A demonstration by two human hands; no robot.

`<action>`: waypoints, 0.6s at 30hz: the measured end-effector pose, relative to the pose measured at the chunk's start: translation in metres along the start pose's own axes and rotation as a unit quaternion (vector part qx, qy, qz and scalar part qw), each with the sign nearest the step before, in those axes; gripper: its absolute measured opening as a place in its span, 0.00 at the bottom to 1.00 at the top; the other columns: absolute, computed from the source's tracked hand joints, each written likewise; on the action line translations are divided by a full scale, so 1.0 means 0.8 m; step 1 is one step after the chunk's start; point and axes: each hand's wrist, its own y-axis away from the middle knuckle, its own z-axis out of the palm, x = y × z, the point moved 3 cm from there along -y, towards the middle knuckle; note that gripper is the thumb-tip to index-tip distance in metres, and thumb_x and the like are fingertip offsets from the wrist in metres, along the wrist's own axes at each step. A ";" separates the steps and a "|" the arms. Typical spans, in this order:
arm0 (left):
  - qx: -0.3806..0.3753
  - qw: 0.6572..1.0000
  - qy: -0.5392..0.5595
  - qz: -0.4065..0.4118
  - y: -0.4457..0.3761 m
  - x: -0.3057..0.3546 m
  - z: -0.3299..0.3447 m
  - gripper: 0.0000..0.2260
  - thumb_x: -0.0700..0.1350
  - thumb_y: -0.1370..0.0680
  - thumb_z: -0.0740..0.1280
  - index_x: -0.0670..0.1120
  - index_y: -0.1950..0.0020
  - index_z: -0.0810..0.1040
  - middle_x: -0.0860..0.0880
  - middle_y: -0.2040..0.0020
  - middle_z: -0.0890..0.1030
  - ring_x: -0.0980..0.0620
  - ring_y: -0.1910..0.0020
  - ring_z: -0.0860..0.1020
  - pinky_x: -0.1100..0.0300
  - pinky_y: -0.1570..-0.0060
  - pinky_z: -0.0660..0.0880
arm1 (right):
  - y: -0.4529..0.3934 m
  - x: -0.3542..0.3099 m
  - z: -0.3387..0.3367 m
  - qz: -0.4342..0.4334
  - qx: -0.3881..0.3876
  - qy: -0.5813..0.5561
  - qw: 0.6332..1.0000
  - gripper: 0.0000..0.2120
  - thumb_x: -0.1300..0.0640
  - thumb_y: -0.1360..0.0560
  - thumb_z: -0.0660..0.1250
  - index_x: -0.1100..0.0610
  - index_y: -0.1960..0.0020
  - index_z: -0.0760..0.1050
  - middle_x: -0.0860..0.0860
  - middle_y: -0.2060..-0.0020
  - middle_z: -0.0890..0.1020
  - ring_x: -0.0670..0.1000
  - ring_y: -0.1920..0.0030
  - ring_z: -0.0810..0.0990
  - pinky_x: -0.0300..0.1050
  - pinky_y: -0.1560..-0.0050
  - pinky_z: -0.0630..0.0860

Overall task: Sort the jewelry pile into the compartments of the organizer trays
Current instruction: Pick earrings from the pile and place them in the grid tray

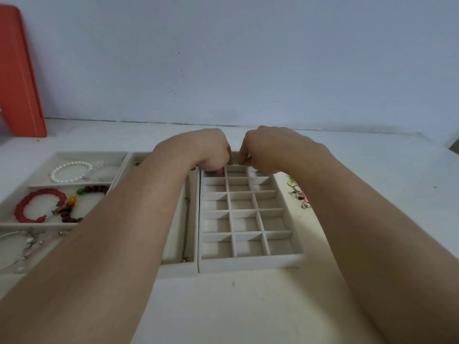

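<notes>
Both hands, left (211, 150) and right (260, 151), curl over the grid tray's (248, 260) far edge, pinching something green, mostly hidden.

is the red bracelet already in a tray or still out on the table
In a tray. The red bracelet lies inside the middle compartment of the left tray, beside a dark beaded bracelet.

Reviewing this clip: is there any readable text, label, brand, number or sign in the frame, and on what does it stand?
None can be read.
The orange board leaning on the wall shows no lettering.
The grid tray and the bracelet tray carry no label or brand.
The small charms right of the grid tray are too small and blurred to show any marking.
The wall bears only small specks.
</notes>
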 end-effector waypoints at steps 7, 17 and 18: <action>0.012 1.000 0.011 -0.009 -0.003 -0.003 0.001 0.17 0.35 0.19 0.59 0.46 0.37 0.81 0.46 0.44 0.83 0.47 0.60 0.76 0.60 0.68 0.69 | -0.003 0.003 -0.002 0.007 -0.003 -0.040 0.999 0.14 0.60 0.23 0.64 0.42 0.50 0.83 0.48 0.48 0.82 0.56 0.50 0.82 0.51 0.49 0.80; 0.095 0.984 0.147 0.035 -0.009 0.011 -0.001 0.16 0.37 0.21 0.62 0.52 0.39 0.80 0.48 0.37 0.79 0.49 0.45 0.78 0.61 0.51 0.71 | 0.058 0.086 -0.063 0.053 0.095 -0.188 0.976 0.06 0.54 0.22 0.71 0.46 0.46 0.82 0.44 0.53 0.83 0.43 0.59 0.80 0.35 0.62 0.69; 0.095 0.983 0.154 0.042 -0.009 0.015 0.001 0.16 0.37 0.21 0.62 0.52 0.39 0.80 0.48 0.37 0.79 0.49 0.47 0.79 0.62 0.53 0.72 | 0.063 0.093 -0.054 0.065 0.073 -0.180 0.979 0.05 0.53 0.22 0.72 0.46 0.47 0.82 0.44 0.54 0.83 0.45 0.59 0.82 0.35 0.62 0.71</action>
